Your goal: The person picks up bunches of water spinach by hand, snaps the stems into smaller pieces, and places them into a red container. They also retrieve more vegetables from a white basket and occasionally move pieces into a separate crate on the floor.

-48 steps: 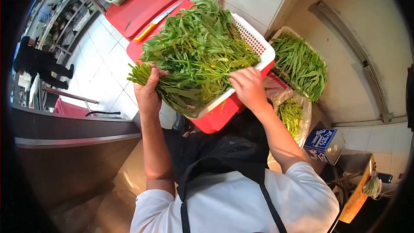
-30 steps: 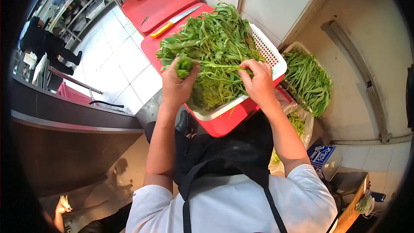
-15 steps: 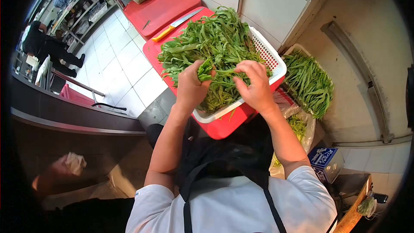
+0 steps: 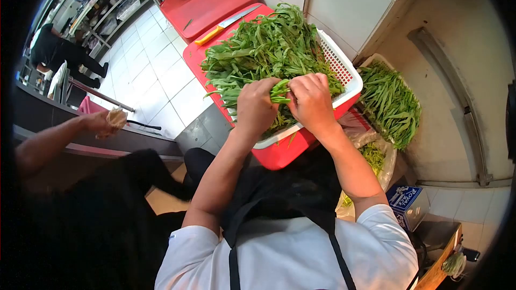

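Observation:
Long-leaved greens that look like water spinach are heaped in a white perforated plastic basket, which sits on a red surface. Over the near part of the basket, my left hand is closed around a small bunch of green stems. My right hand pinches the right end of the same bunch, close beside the left. The fingertips partly hide the stems. Behind the heap lies a knife with a yellow handle, touched by neither hand.
A second basket of greens stands low on the right, above a plastic bag of trimmings. Another person's hand holds a pale crumpled thing at left. A co-worker stands at the far-left shelves. A wall corner borders the right.
My right hand has come in against the left and now grips the bunch. The other person at left has moved forward, their arm reaching farther into view.

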The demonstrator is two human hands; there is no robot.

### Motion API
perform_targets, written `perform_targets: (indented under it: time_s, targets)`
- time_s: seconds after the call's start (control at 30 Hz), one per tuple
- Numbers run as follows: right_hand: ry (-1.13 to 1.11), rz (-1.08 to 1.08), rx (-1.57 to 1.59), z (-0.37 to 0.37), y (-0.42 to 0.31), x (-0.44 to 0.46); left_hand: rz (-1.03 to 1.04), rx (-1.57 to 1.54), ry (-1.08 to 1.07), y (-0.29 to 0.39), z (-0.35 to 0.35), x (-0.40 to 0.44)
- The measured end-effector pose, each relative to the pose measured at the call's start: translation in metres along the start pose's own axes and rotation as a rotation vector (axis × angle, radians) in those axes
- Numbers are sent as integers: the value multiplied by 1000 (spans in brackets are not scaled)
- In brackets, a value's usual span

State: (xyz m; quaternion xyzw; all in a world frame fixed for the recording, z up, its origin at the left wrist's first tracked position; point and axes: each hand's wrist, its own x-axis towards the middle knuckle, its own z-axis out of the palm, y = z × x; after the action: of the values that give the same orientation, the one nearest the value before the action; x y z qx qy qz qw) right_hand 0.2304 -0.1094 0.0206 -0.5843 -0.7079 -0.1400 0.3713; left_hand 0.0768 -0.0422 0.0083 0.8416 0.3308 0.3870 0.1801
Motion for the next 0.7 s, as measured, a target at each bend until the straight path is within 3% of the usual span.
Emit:
perform_targets:
  time_s: [0.2,0.4,0.47,0.53,0.63,0.7]
  targets:
    - [41,32,2,-2,6,-5,34,-15,-2,3,13,-2]
    - [124,397,365,11,9,-16,73,-24,100,15,20,-4]
    - [109,537,488,13,11,-22,-70,-181,149,13,28,-5]
    - [151,543,515,7,13,-22,-223,-352,176,22,21,-3]
    - [193,525,417,-11,20,-31,-219,-512,281,9,16,2]
    - [227,595,329,-30,37,-51,-285,-638,229,4,6,2]
